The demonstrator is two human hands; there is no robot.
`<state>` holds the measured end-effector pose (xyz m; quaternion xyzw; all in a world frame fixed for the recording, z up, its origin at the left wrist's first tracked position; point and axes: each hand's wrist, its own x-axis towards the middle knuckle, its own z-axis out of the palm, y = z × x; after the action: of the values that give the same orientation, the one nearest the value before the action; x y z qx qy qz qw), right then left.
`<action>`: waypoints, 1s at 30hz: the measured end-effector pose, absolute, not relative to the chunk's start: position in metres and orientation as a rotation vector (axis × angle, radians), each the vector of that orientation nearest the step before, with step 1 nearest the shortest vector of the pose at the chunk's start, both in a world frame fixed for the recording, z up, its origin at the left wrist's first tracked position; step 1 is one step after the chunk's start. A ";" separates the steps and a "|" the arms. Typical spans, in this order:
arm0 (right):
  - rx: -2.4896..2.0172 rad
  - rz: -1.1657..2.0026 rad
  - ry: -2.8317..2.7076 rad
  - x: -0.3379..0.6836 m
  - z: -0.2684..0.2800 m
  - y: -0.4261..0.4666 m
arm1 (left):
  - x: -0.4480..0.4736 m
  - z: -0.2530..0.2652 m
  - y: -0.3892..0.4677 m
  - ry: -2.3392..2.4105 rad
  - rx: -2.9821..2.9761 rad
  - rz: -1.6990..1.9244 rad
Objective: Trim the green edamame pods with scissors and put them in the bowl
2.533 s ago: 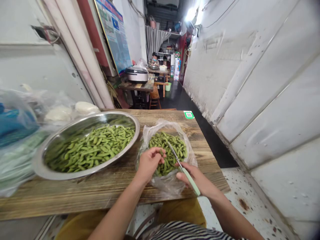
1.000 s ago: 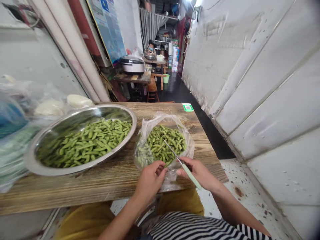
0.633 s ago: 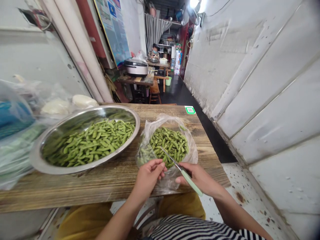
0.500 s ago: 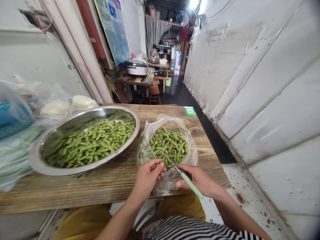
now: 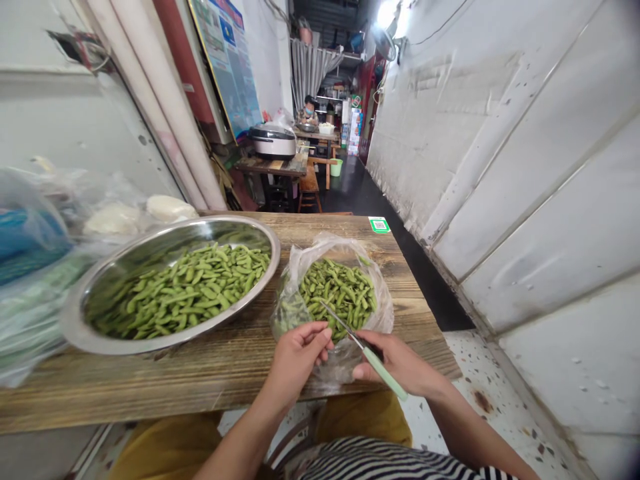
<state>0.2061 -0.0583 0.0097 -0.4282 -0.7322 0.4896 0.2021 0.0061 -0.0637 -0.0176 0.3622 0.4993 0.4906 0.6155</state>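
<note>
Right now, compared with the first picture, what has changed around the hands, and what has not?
The left hand has drawn back towards the person, from over the pods in the plastic bag to its near side. The tips of the scissors have swung left and nearer. The right hand keeps its grip; steel bowl and bag stay put.

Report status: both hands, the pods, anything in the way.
Right hand holding scissors, blades over bagged pods. Left hand pinched, contents unclear. Nothing blocking either hand.
</note>
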 end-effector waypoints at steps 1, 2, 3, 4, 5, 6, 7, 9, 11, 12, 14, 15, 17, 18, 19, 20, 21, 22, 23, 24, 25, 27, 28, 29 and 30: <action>-1.169 1.403 -2.021 0.206 0.009 -0.058 | 0.006 -0.016 -0.064 1.087 0.776 1.112; -1.147 1.439 -1.990 0.207 0.008 -0.058 | 0.005 -0.014 -0.063 1.020 0.715 1.091; -1.132 1.471 -1.958 0.207 0.008 -0.058 | 0.004 -0.012 -0.063 0.959 0.659 1.071; -1.122 1.495 -1.931 0.207 0.007 -0.058 | 0.003 -0.011 -0.063 0.914 0.614 1.057; -1.118 1.509 -1.912 0.208 0.007 -0.058 | 0.002 -0.009 -0.063 0.888 0.583 1.053; -1.115 1.514 -1.906 0.208 0.007 -0.059 | 0.002 -0.008 -0.062 0.874 0.567 1.056; -1.115 1.516 -1.906 0.208 0.007 -0.059 | 0.002 -0.008 -0.062 0.868 0.560 1.066; -1.108 1.521 -1.914 0.207 0.007 -0.061 | 0.003 -0.008 -0.062 0.866 0.556 1.113; -1.101 1.528 -1.913 0.205 0.007 -0.062 | 0.005 -0.009 -0.061 0.876 0.526 1.196; -1.099 1.531 -1.911 0.204 0.007 -0.063 | 0.006 -0.009 -0.060 0.881 0.495 1.238; -1.096 1.536 -1.914 0.201 0.006 -0.066 | 0.008 -0.011 -0.059 0.885 0.409 1.305; -1.097 1.539 -1.914 0.199 0.005 -0.067 | 0.009 -0.011 -0.059 0.882 0.365 1.324; -1.102 1.552 -1.896 0.196 0.003 -0.069 | 0.010 -0.012 -0.058 0.868 0.298 1.345; -1.107 1.558 -1.875 0.194 0.003 -0.071 | 0.011 -0.013 -0.058 0.860 0.276 1.355; -1.113 1.563 -1.856 0.192 0.002 -0.071 | 0.011 -0.013 -0.057 0.850 0.259 1.364; -1.118 1.565 -1.841 0.190 0.001 -0.072 | 0.011 -0.014 -0.057 0.840 0.246 1.370; -1.120 1.564 -1.831 0.189 0.000 -0.072 | 0.012 -0.014 -0.057 0.831 0.232 1.377; -1.124 1.558 -1.829 0.187 0.000 -0.072 | 0.012 -0.014 -0.057 0.822 0.218 1.382; -1.129 1.547 -1.832 0.186 0.000 -0.072 | 0.012 -0.014 -0.058 0.814 0.207 1.386; -1.134 1.533 -1.840 0.184 0.000 -0.072 | 0.012 -0.014 -0.058 0.810 0.199 1.391; -1.139 1.521 -1.850 0.183 0.000 -0.071 | 0.013 -0.014 -0.058 0.807 0.195 1.397; -1.153 1.496 -1.877 0.182 0.000 -0.071 | 0.013 -0.015 -0.058 0.803 0.200 1.412; -1.157 1.481 -1.892 0.181 0.001 -0.070 | 0.014 -0.015 -0.058 0.801 0.204 1.420; -1.162 1.468 -1.903 0.180 0.001 -0.070 | 0.014 -0.015 -0.058 0.799 0.207 1.427; -1.167 1.455 -1.910 0.179 0.001 -0.070 | 0.015 -0.016 -0.058 0.798 0.209 1.431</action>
<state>0.1794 -0.0700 0.0013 -0.4250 -0.6957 0.5298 0.2339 0.0149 -0.0581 -0.0156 0.0930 0.3551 0.6369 0.6780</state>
